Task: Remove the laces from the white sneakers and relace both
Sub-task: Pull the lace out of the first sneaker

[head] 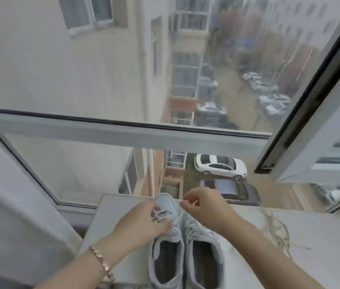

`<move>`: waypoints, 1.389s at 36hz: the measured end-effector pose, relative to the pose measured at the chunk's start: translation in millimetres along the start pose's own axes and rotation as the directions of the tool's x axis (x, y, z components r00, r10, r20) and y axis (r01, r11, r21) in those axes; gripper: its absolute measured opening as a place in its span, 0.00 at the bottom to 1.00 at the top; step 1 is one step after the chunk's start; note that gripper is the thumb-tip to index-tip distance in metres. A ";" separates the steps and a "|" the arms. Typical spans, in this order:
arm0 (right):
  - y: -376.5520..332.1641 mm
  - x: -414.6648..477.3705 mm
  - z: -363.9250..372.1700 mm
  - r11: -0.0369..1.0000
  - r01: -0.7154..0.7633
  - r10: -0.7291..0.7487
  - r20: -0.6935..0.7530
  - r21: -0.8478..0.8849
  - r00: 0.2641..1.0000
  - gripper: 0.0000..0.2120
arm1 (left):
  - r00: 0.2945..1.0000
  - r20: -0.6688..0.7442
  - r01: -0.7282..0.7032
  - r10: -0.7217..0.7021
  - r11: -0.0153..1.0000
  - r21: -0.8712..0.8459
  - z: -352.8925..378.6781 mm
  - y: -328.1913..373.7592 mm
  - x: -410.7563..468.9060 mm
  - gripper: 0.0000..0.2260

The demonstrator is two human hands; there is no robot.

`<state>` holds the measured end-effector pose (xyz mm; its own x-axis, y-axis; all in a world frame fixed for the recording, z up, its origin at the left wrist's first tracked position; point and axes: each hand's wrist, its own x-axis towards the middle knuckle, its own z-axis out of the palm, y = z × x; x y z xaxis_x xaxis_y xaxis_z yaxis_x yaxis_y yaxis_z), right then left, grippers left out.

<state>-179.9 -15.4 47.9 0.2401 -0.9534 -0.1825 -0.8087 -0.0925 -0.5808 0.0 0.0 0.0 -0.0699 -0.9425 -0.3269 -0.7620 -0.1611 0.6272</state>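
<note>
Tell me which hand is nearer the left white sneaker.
Left. The left hand grips the left white sneaker at its laces; the right hand hovers beside its toe, pinching a thin white lace.

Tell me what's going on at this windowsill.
A person is working at the sill, where the left sneaker and right sneaker sit side by side. The left hand holds the left sneaker at its lacing, while the right hand pinches a lace raised over the toe. The right sneaker looks laced.
</note>
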 end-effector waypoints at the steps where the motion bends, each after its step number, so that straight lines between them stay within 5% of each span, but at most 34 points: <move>1: -0.3 0.3 7.7 0.999 -0.036 0.037 0.040 -0.019 0.999 0.16 | 1.000 0.011 -0.009 0.009 1.000 -0.010 4.6 -0.4 -0.1 0.23; 8: 2.7 2.0 56.6 0.982 -0.004 0.023 0.101 -0.187 0.995 0.17 | 0.970 -0.180 -0.164 0.163 0.986 0.007 35.8 -19.3 0.8 0.05; 15: 0.4 -7.7 60.9 0.976 0.004 0.015 0.088 -0.217 0.996 0.21 | 0.965 -0.212 -0.221 0.155 0.916 -0.335 41.1 -27.7 -3.0 0.04; 25: 10.0 -4.9 57.0 0.992 0.101 -0.095 -0.083 0.073 0.992 0.14 | 0.966 -0.212 -0.236 0.151 0.850 -0.471 40.1 -22.6 -3.2 0.06; 28: 10.7 -5.1 48.0 0.950 0.103 -0.074 -0.108 0.293 0.991 0.14 | 0.971 -0.157 -0.236 0.181 0.830 -0.504 41.3 -24.7 -5.5 0.04; 32: 8.9 -8.8 39.3 0.771 0.032 0.007 -0.059 0.636 0.998 0.15 | 0.963 -0.125 -0.269 0.238 0.850 -0.452 41.9 -27.6 -7.0 0.04; 44: 18.4 -13.1 48.6 0.637 0.209 0.182 -0.408 0.742 0.895 0.21 | 0.938 -0.169 -0.331 0.302 0.925 -0.186 44.0 -27.1 -11.0 0.07; 47: 23.2 -17.0 55.7 0.662 0.186 0.266 -0.460 0.726 0.847 0.20 | 0.936 -0.169 -0.331 0.308 0.934 -0.134 42.1 -24.2 -12.7 0.08; 50: 24.2 -19.1 62.6 0.795 0.149 0.180 -0.463 0.588 0.868 0.13 | 0.912 -0.224 -0.356 0.343 0.934 -0.022 40.9 -21.9 -14.4 0.05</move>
<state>-170.4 18.5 -12.3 -0.1852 -0.9772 0.1043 -0.2911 -0.0468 -0.9556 -8.6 29.1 -37.9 -0.1804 -0.9807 0.0753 -0.6725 0.1788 0.7182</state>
